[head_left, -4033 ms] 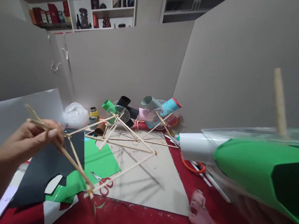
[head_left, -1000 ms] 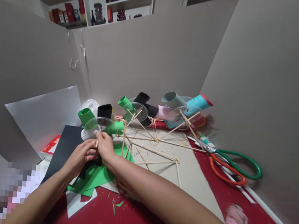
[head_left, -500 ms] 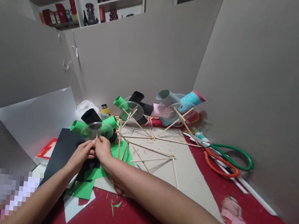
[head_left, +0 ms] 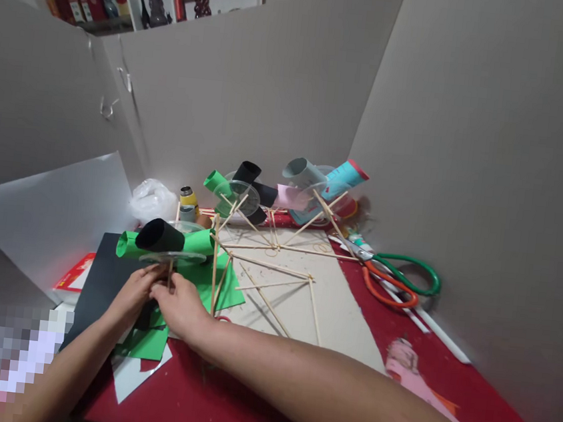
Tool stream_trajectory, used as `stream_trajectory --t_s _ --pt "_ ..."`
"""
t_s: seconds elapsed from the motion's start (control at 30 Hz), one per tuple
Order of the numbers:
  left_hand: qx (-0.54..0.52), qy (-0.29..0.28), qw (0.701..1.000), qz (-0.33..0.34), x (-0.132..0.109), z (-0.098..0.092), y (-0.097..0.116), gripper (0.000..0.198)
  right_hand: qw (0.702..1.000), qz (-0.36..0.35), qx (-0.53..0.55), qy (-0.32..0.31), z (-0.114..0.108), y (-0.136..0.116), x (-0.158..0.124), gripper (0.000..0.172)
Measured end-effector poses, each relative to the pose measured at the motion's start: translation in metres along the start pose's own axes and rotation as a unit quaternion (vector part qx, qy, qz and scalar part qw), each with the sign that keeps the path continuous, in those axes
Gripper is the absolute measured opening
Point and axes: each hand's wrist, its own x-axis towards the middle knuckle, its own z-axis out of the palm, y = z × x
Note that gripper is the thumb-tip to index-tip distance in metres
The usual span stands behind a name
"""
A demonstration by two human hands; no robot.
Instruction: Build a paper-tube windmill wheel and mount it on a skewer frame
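Observation:
At the left of the table, a pinwheel of green and black paper tubes [head_left: 160, 236] on clear plastic discs is tipped nearly level. Beneath it a short wooden stick [head_left: 170, 273] points down from the lower disc. My right hand [head_left: 182, 304] is closed on this stick, its thumb lying along it. My left hand [head_left: 136, 290] is closed just under the disc, its fingertips partly hidden behind the right hand. A frame of thin wooden sticks [head_left: 269, 273] stands to the right. It carries a second green and black pinwheel [head_left: 239, 196] and a grey, pink and blue one [head_left: 316, 191].
Large scissors [head_left: 395, 277] with green and orange handles lie on the red table covering [head_left: 192, 389] at the right. Green paper [head_left: 141, 343], black card [head_left: 90, 285] and a beige board [head_left: 346, 312] are under and around the hands. A plastic bag [head_left: 154, 199] and yellow bottle [head_left: 189, 198] stand behind.
The pinwheel in my hands has tilted from facing away to nearly flat, its tubes now upward. My hands have moved slightly down beneath it. The whole view has shifted a little.

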Motion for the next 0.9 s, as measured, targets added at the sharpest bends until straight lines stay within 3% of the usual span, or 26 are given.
stream_trajectory --t_s 0.27,0.43,0.53,0.6,0.63,0.7,0.77,0.83,0.9 --pt "0.031 0.01 0.999 0.004 -0.007 0.003 -0.01 0.023 0.991 0.047 -0.107 -0.061 -0.013 -0.012 -0.015 0.01" --pt "0.082 0.021 0.996 -0.005 -0.011 -0.003 -0.018 0.029 0.977 0.05 -0.155 -0.136 -0.023 -0.022 -0.044 0.014" --pt "0.099 -0.002 0.995 -0.02 -0.015 -0.012 -0.022 0.041 0.956 0.041 -0.185 -0.223 -0.054 -0.045 -0.073 0.012" --pt "0.124 -0.005 0.992 -0.022 -0.022 -0.02 -0.023 0.049 0.923 -0.026 -0.235 -0.304 -0.086 -0.065 -0.095 0.016" --pt "0.152 0.002 0.988 -0.025 -0.027 -0.024 -0.023 0.052 0.915 -0.058 -0.248 -0.313 -0.106 -0.073 -0.107 0.018" --pt "0.223 0.039 0.974 -0.019 -0.043 -0.03 -0.022 0.054 0.919 -0.079 -0.284 -0.262 -0.148 -0.082 -0.131 0.024" --pt "0.277 0.053 0.959 0.014 -0.062 -0.03 -0.02 0.051 0.928 -0.055 -0.351 -0.107 -0.194 -0.077 -0.156 0.028" --pt "0.319 0.083 0.943 0.041 -0.082 -0.02 -0.018 0.043 0.908 -0.015 -0.415 0.051 -0.24 -0.059 -0.18 0.033" --pt "0.3 0.034 0.953 0.006 -0.097 0.0 -0.014 0.04 0.885 0.013 -0.448 0.129 -0.28 -0.032 -0.202 0.042"
